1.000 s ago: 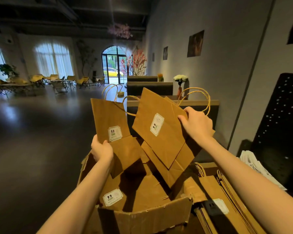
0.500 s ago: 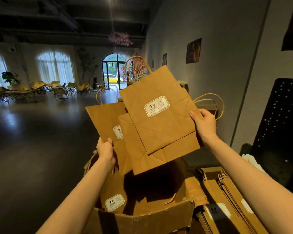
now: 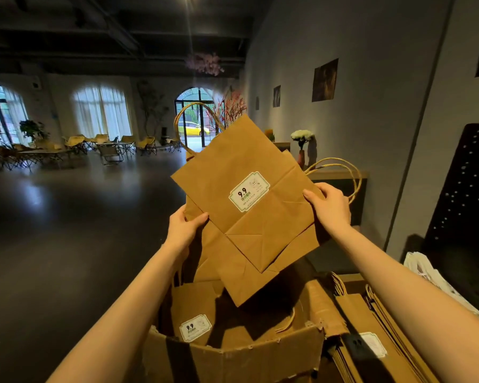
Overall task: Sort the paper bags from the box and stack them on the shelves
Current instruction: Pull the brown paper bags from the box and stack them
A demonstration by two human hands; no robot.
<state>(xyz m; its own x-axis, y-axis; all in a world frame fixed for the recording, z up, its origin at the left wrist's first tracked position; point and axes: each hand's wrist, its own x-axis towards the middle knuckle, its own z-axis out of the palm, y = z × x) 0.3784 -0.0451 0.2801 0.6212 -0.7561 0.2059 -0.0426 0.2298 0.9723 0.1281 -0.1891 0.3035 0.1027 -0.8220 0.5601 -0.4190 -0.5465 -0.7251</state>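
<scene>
In the head view, a fan of flat brown paper bags (image 3: 249,205) was held up in the air just above the torn cardboard box (image 3: 233,360), the front bag's white label (image 3: 249,191) facing the camera. The left hand (image 3: 184,230) pinched the fan's lower left edge between thumb and fingers, while the right hand (image 3: 329,207) gripped its right edge with curled fingers. More labelled bags lay inside the box, and another stack of bags (image 3: 376,335) stood on edge just right of the box.
</scene>
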